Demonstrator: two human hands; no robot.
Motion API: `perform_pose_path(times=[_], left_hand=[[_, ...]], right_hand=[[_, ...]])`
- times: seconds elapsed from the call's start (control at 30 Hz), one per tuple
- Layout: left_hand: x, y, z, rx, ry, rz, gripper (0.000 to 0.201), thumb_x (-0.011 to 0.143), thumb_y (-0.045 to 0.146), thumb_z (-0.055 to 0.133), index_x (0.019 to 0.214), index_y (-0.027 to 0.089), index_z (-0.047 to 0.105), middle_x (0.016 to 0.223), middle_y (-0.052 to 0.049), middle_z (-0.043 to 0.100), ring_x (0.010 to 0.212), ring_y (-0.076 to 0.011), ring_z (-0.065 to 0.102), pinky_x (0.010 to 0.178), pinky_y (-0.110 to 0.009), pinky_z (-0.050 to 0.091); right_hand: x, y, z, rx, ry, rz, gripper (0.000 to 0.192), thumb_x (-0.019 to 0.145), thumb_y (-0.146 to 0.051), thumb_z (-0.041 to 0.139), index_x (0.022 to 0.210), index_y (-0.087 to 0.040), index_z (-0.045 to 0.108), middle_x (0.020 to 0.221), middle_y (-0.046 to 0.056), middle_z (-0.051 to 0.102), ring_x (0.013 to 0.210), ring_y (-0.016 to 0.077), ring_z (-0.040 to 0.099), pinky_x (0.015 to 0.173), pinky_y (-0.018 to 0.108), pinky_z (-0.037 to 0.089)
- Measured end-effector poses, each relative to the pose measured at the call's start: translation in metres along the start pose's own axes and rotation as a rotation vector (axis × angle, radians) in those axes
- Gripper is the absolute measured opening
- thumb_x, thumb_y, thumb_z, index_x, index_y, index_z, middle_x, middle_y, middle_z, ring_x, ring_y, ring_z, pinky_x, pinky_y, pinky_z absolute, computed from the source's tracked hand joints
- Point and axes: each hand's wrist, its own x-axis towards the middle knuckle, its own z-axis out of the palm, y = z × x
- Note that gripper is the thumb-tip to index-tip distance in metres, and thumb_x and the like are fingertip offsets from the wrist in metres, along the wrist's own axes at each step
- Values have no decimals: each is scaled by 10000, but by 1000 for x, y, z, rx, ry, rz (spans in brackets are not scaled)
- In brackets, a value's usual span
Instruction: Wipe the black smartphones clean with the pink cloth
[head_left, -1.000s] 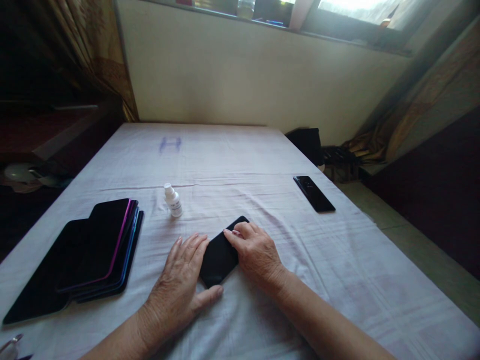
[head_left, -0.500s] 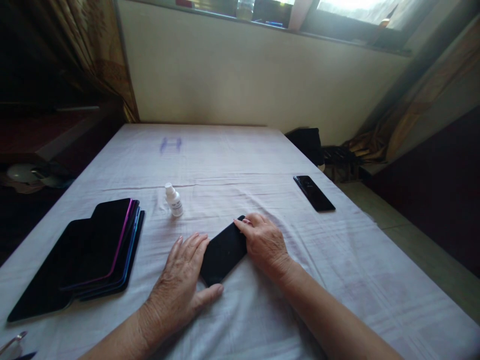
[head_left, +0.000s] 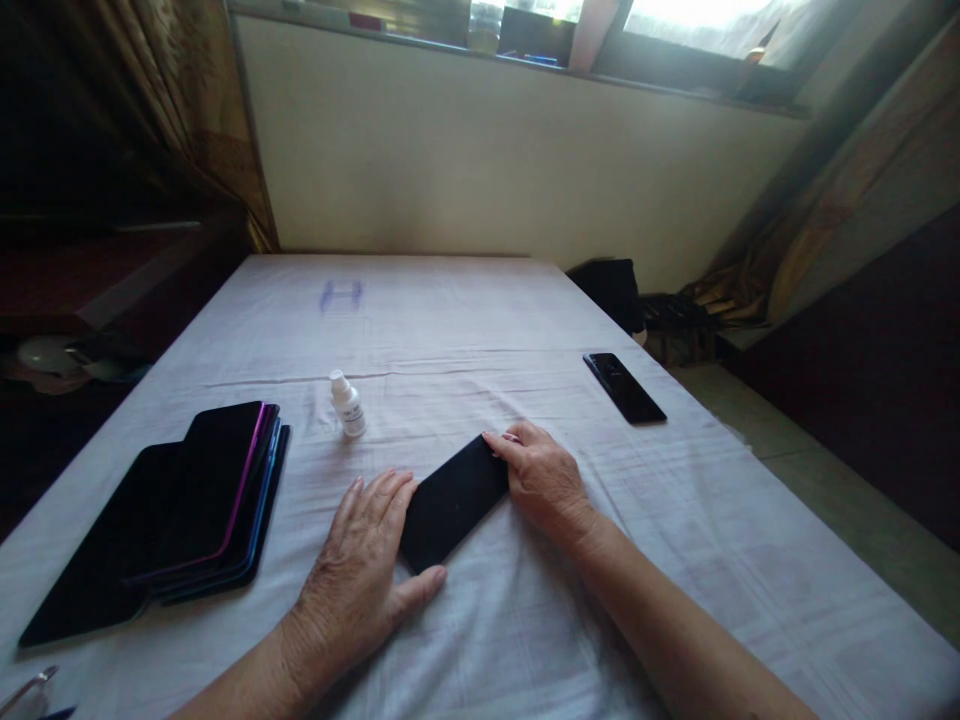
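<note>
A black phone [head_left: 454, 505] lies flat and slanted on the white cloth between my hands. My left hand [head_left: 360, 560] braces its left end, straight fingers against the upper-left edge and thumb at the bottom corner. At the far right end, my right hand [head_left: 547, 480] is curled, thumb and fingertips pinching the phone's edge; its lower fingers are hidden. Beyond the left hand stands a small white bottle [head_left: 349, 408]. To the left lies a stack of dark phones [head_left: 217, 490] with pink and blue edges, overlapping a black tablet-like slab [head_left: 97, 560].
Another dark phone [head_left: 625, 387] rests near the right edge of the cloth-covered table [head_left: 450, 320]. Part of a pair of glasses [head_left: 30, 690] shows at the lower left corner. A pale wall [head_left: 420, 150] stands behind the table, with a dark bag-like object [head_left: 606, 290] beside its far right corner.
My right hand has shifted slightly right along the phone, so more of its black surface shows. The left hand stays in about the same place.
</note>
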Motion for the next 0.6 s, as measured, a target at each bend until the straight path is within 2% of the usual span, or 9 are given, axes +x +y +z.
perform_pose_path(times=[0.27,0.6], left_hand=[[1,0,1,18,18,-1,748,816,480,652,1423,143,373,1413,-176,545,1332,-336,485,1163,-520,288],[0,-2,1,-30,14,14,749,833,466,628,1456,157,350,1434,-167,531,1344,-339,472,1172,-531,276]], right_hand=[[-30,19,1,24,34,-53,499,848,-25,487,1247,-244,692,1010,83,681,945,208,615,806,279,497],[-56,22,-4,29,96,-73,371,940,-130,482,1239,-215,685,972,86,667,897,204,617,778,287,511]])
